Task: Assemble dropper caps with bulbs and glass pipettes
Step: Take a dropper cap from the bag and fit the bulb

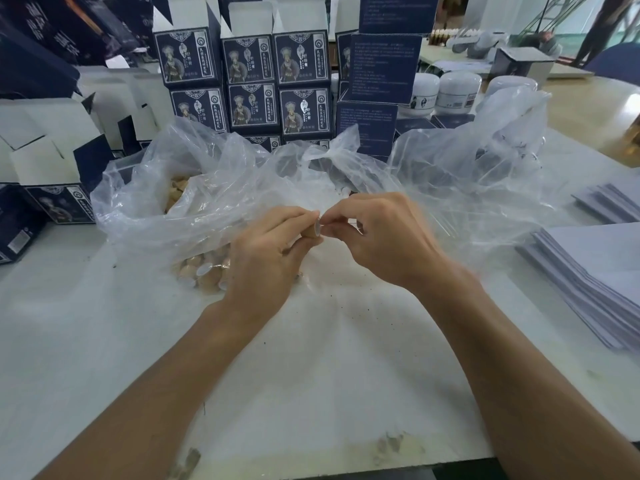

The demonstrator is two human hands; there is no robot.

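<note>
two hands meeting over one cap

one heap of tan caps [204, 270] sits in the clear plastic bag [166, 216] at my left, mouth folded open toward me, so i can reach the next cap without looking far. my left hand [266, 258] curls around a single tan cap [310, 233], with its white-lined opening turned to the right, i think so the other part can go straight in. my right hand [377, 237] pinches something small against that opening; it is too hidden by my fingertips to say whether it is a bulb or a pipette. both hands are together, raised just above the counter [311, 368], near the bags. a second clear bag [478, 174] lies open to the right, its contents unclear. stacked paper sheets [588, 271] wait further right.
</note>
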